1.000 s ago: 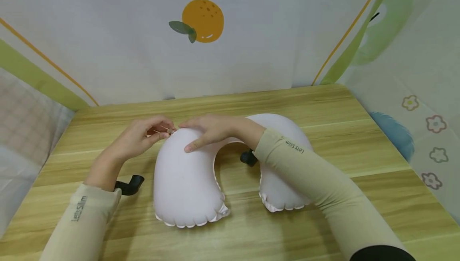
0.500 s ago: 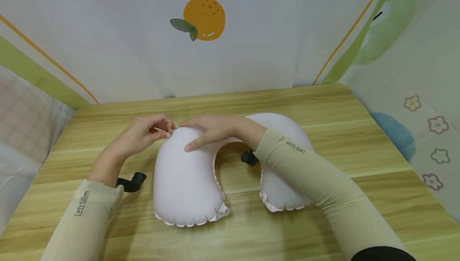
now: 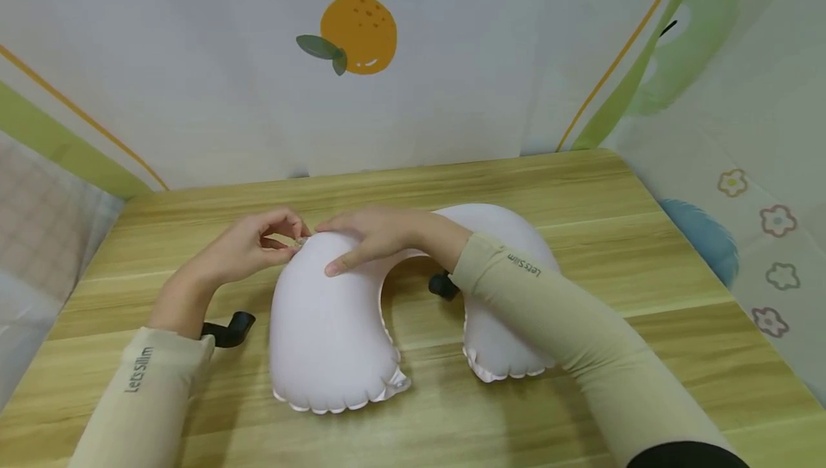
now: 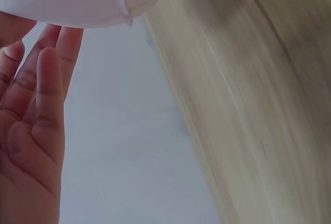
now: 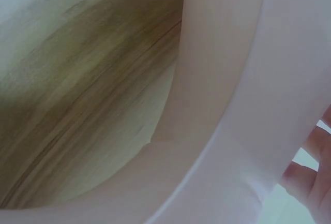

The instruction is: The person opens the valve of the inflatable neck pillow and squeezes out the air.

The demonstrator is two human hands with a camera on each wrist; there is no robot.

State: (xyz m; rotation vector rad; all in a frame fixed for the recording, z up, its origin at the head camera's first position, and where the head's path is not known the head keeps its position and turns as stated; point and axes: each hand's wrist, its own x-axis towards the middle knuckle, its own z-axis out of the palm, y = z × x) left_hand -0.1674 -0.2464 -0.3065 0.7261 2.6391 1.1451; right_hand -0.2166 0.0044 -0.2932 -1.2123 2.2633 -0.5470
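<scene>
Wood-grain table (image 3: 632,239), white backdrop (image 3: 464,81), inflated pillow (image 3: 332,328)

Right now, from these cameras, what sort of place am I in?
Probably a small screened-off tabletop workspace indoors: there's a wood-grain table, a white sheet behind it printed with an orange, and more printed sheeting along its right side.

Inflated pale-pink U-shaped pillow (image 3: 329,332), lying on wooden table (image 3: 635,260).
</scene>
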